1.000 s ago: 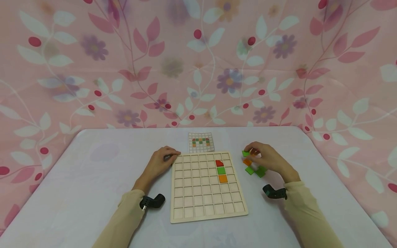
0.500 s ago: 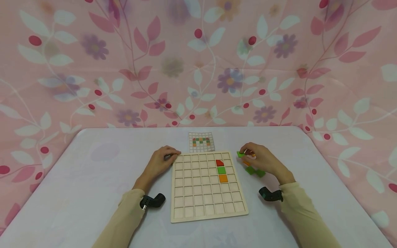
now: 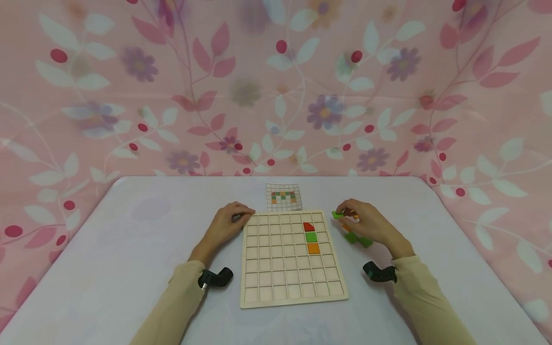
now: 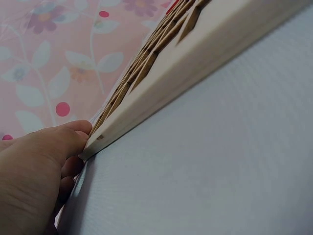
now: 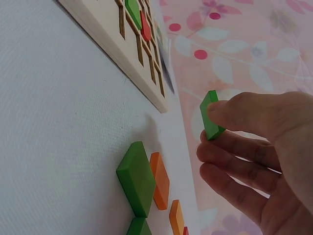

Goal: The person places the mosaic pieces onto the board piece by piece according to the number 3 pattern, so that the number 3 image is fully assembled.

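Observation:
A square wooden grid board (image 3: 278,277) lies flat on the table. In one of its columns sit a red tile with a rounded corner (image 3: 308,227), a green square tile (image 3: 311,237) and an orange square tile (image 3: 313,248). My left hand (image 3: 226,223) grips the board's far left corner, thumb at the top edge, as the left wrist view shows. Off the board's far right side, my right hand (image 3: 368,221) pinches another green square tile (image 5: 210,117) between thumb and fingers, raised above the table.
Below my right hand lie several loose tiles: a green one (image 5: 137,180), an orange one (image 5: 160,181), a lighter orange one (image 5: 176,217) and others partly hidden. Behind the board lies a printed pattern card (image 3: 283,206). A floral cloth (image 3: 276,86) hangs behind the table.
My right hand has shifted slightly left toward the board with the green tile, away from the loose tiles. The left hand stays at the corner. The head view has turned a little.

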A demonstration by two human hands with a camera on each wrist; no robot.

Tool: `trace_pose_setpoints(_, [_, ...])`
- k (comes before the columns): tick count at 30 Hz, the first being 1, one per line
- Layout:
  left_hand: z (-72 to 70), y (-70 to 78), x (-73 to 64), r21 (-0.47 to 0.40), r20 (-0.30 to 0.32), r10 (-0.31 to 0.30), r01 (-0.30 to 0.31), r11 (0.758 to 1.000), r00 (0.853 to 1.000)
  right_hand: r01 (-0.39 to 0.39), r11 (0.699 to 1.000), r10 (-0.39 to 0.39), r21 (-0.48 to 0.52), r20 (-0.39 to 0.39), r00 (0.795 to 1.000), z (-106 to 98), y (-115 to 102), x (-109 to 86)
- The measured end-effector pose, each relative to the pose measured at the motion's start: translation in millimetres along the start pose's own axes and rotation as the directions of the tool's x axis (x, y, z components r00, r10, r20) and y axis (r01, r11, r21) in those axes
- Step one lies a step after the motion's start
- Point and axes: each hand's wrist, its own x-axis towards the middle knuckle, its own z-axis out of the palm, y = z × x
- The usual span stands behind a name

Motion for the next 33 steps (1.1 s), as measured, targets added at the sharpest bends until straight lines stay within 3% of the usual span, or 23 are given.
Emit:
trace_pose_setpoints(21, [0.2,-0.6,-0.2,0.013,-0.001,0.005,-0.005,1.0,1.0,0.038,0.999,-0.039,-0.03,-0.043,0.998,5.7,-11.2,3.6])
trace_pose_setpoints(33, [0.0,-1.4,0.1,0.007,0.004,-0.002,0.002,1.0,1.0,0.034,0.999,-0.034,0.011,-0.034,0.999,18.7,-23.1,7.8])
